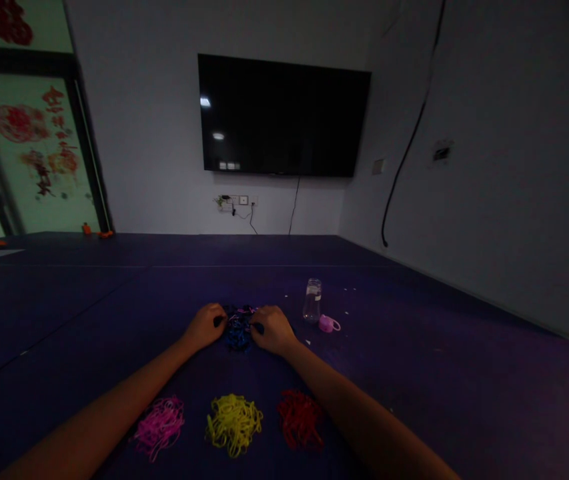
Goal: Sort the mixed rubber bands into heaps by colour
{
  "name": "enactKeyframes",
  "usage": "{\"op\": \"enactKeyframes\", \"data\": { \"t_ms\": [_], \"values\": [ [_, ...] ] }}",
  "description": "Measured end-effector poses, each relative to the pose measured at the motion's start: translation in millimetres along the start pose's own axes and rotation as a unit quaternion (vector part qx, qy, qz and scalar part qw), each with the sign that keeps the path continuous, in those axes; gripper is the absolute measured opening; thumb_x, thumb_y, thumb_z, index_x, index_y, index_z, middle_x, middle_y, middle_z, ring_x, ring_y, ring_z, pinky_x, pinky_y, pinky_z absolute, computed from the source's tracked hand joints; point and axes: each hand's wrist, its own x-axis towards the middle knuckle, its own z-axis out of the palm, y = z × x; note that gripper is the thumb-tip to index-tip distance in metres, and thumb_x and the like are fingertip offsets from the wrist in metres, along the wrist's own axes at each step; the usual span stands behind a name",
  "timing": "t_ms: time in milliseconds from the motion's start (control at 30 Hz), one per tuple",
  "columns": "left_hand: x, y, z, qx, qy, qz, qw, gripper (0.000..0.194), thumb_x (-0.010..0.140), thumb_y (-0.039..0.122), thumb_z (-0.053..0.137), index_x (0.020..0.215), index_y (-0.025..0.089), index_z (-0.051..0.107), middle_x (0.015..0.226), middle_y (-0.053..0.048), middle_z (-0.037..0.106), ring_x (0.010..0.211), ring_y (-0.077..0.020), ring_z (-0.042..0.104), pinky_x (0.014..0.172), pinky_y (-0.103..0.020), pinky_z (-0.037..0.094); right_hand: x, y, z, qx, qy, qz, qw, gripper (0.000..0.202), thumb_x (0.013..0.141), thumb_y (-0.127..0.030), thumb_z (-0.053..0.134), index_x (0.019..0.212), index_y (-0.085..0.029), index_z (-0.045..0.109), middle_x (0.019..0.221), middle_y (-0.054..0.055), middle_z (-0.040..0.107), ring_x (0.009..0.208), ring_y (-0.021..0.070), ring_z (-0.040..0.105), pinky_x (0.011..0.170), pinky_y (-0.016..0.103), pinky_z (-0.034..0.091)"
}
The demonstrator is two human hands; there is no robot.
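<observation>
A pile of dark blue rubber bands, with a few pinkish ones at its far edge, lies between my two hands. On its left side, my left hand has thumb and fingertips pinched together at the edge of the pile. My right hand is curled the same way at the pile's right side. Anything held at the fingertips is too small and dark to make out. Nearer to me are heaps of pink rubber bands, yellow rubber bands and red rubber bands, untouched by either hand.
Right of my right hand, a clear bottle stands uncapped beside a pink lid with a loop. Small white scraps lie around them. The dark purple surface reaches the wall, where a television hangs.
</observation>
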Motion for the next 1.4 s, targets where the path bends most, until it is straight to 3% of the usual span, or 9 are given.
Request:
{"op": "enactKeyframes", "data": {
  "t_ms": [200, 500, 767, 967, 1200, 1400],
  "values": [
    [-0.5, 1.0, -0.2, -0.008, -0.019, 0.013, 1.0, 0.014, 0.069, 0.008, 0.056, 0.068, 0.017, 0.066, 0.073, -0.003, 0.065, 0.074, -0.0176, 0.061, 0.071, -0.027, 0.046, -0.7, 2.0, 2.0, 0.011, -0.01, -0.03, 0.999, 0.014, 0.075, -0.024, 0.059, 0.085, -0.02, 0.069, 0.088, 0.004, 0.068, 0.088, 0.0193, 0.057, 0.078, 0.031, 0.034],
    [0.0, 0.6, -0.8, -0.01, -0.021, 0.009, 1.0, 0.015, 0.075, 0.011, 0.053, 0.065, 0.018, 0.062, 0.069, -0.003, 0.063, 0.071, -0.018, 0.06, 0.069, -0.027, 0.045, 1.9, 3.7, 2.9, 0.004, -0.032, -0.04, 0.999, 0.012, 0.077, -0.016, 0.056, 0.079, -0.019, 0.067, 0.086, 0.003, 0.067, 0.086, 0.0172, 0.056, 0.076, 0.029, 0.035],
    [0.3, -1.6, 0.9, -0.019, 0.007, -0.011, 1.0, 0.016, 0.081, 0.015, 0.048, 0.07, 0.018, 0.059, 0.073, -0.004, 0.064, 0.074, -0.0194, 0.061, 0.072, -0.029, 0.045, 1.6, 3.5, 0.6, 0.006, -0.043, -0.049, 0.998, 0.013, 0.081, -0.023, 0.055, 0.08, -0.02, 0.067, 0.086, 0.003, 0.067, 0.086, 0.0173, 0.056, 0.076, 0.029, 0.034],
    [0.1, -3.1, -0.5, -0.037, 0.025, -0.02, 0.999, 0.021, 0.086, 0.023, 0.043, 0.074, 0.019, 0.059, 0.072, -0.003, 0.065, 0.072, -0.0181, 0.062, 0.07, -0.028, 0.047, 1.8, 1.4, -1.8, 0.003, -0.046, -0.029, 0.999, 0.008, 0.079, -0.019, 0.057, 0.079, -0.018, 0.065, 0.085, 0.003, 0.065, 0.086, 0.0168, 0.055, 0.075, 0.028, 0.034],
    [-1.7, -3.1, -0.6, -0.049, 0.058, -0.022, 0.997, 0.014, 0.082, 0.02, 0.048, 0.084, 0.019, 0.062, 0.082, -0.004, 0.068, 0.076, -0.0179, 0.064, 0.073, -0.028, 0.049, 1.6, -1.9, -4.0, 0.018, -0.034, -0.026, 0.999, 0.006, 0.079, -0.019, 0.056, 0.079, -0.018, 0.062, 0.085, 0.004, 0.063, 0.085, 0.0167, 0.055, 0.075, 0.028, 0.034],
    [-1.8, -2.8, -1.6, -0.056, 0.076, -0.017, 0.995, 0.012, 0.075, 0.015, 0.054, 0.083, 0.018, 0.063, 0.077, -0.002, 0.067, 0.071, -0.0166, 0.063, 0.072, -0.028, 0.05, 2.4, -2.0, -3.4, 0.032, -0.034, -0.016, 0.999, 0.005, 0.082, -0.018, 0.056, 0.081, -0.017, 0.061, 0.086, 0.004, 0.062, 0.086, 0.0168, 0.055, 0.077, 0.028, 0.036]
  ]
}}
